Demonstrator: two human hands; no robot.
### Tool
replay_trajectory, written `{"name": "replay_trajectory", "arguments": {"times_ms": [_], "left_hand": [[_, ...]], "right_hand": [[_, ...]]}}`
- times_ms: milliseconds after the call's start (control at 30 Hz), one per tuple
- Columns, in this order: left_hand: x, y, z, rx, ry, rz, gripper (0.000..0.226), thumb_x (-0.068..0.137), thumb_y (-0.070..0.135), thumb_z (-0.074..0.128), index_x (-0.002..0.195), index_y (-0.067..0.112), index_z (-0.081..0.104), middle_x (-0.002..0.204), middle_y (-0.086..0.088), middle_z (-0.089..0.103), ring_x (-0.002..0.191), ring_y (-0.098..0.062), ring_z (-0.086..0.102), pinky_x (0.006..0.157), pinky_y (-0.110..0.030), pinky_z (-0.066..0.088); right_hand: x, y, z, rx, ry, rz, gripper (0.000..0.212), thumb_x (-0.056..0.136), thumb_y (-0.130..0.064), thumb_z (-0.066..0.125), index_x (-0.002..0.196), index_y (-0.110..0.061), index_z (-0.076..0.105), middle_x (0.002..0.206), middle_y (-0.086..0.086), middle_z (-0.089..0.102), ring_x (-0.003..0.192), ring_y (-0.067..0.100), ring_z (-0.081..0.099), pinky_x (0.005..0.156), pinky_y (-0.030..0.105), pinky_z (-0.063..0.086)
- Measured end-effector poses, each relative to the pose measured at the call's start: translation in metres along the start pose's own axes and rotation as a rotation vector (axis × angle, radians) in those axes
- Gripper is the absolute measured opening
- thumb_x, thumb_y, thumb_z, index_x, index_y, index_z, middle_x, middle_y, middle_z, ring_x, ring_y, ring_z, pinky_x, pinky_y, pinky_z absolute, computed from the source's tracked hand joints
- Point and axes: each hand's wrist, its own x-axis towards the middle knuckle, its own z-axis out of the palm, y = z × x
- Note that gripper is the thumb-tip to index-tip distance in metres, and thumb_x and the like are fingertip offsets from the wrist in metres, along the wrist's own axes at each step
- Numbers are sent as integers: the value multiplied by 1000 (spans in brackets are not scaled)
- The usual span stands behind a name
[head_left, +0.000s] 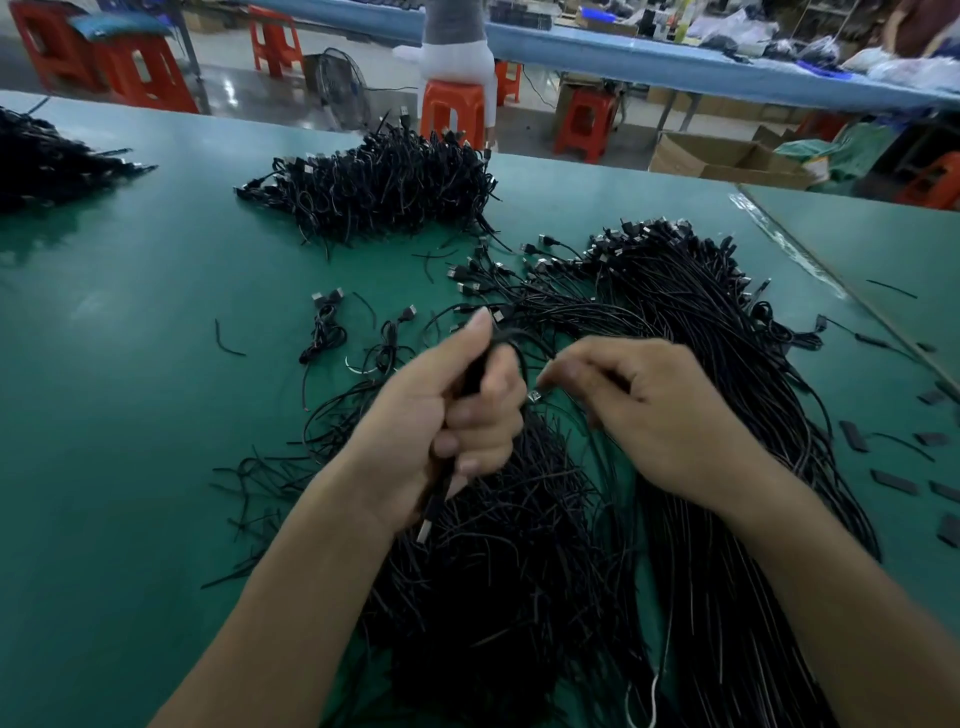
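My left hand (457, 410) grips a folded black USB cable (441, 493) in its fist; the cable's metal plug sticks out below the palm and a loop rises by the thumb. My right hand (649, 410), fingers curled, pinches another part of the cable near a small plug (535, 397) between the two hands. Both hands hover over a heap of black twist ties (493, 545) on the green table (130, 389).
A long bundle of loose USB cables (727, 415) lies to the right. A pile of coiled cables (384, 187) sits at the far middle and another pile (41, 161) far left. Two coiled cables (324, 332) lie apart. Orange stools (452, 111) and a seated person stand beyond the table.
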Motion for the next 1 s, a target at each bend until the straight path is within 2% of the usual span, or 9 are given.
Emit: {"name": "replay_trajectory", "arguments": {"times_ms": [100,167,233,300,367,467,700,833,1000], "left_hand": [[4,1,-3,-188,109,174,50,104,37,38,73,16,72,54,10,49,41,0,45,47,-17,49],[7,-1,-5,-179,226,297,46,100,37,42,89,12,78,72,3,68,62,-5,66,65,-22,57],[9,-6,-7,-49,312,379,42,95,37,45,108,8,73,101,-7,76,95,-16,74,82,-27,58],[10,-11,-9,182,417,423,42,94,37,46,118,8,67,113,-9,75,109,-21,70,91,-31,57],[8,-14,-9,505,486,406,36,99,34,45,115,12,68,107,-5,76,102,-18,72,89,-30,58],[1,-11,0,879,358,163,40,105,31,41,82,26,73,70,3,72,61,-7,66,60,-22,53],[-3,-8,9,755,207,-76,62,106,46,34,60,18,66,43,5,39,38,-10,36,46,-22,38],[-8,-2,5,631,69,-92,58,103,51,38,55,20,48,47,6,27,40,-10,25,44,-19,35],[-7,-4,2,491,34,-122,52,101,48,42,55,23,42,51,3,43,41,-10,39,49,-23,47]], "right_hand": [[-7,3,12,-75,-170,83,19,98,-44,53,90,-41,70,62,-5,62,47,24,49,45,40,46],[-12,0,19,-97,-268,68,29,97,-52,48,83,-32,65,60,-5,57,46,17,46,47,38,45],[-17,-8,23,-113,-316,14,40,93,-57,39,77,-25,56,64,-4,55,50,13,47,51,37,44],[-19,-15,24,-128,-338,-36,36,95,-52,39,73,-25,50,70,-8,54,58,13,50,55,33,43],[-19,-20,20,-128,-342,-72,33,100,-39,46,71,-25,50,72,-9,54,66,13,53,58,25,41],[-15,-20,6,-121,-244,-125,23,98,-30,57,77,-25,65,74,-13,57,71,7,57,63,16,41],[-12,-15,0,139,49,-163,12,84,-21,78,79,-23,67,72,-10,69,66,12,65,62,20,50],[-4,-9,1,365,-143,-72,16,86,-32,74,85,-20,63,95,-6,71,91,7,68,81,26,54],[-1,-6,0,401,-206,-52,19,83,-39,69,87,-22,62,83,8,66,76,27,65,74,52,57]]}}
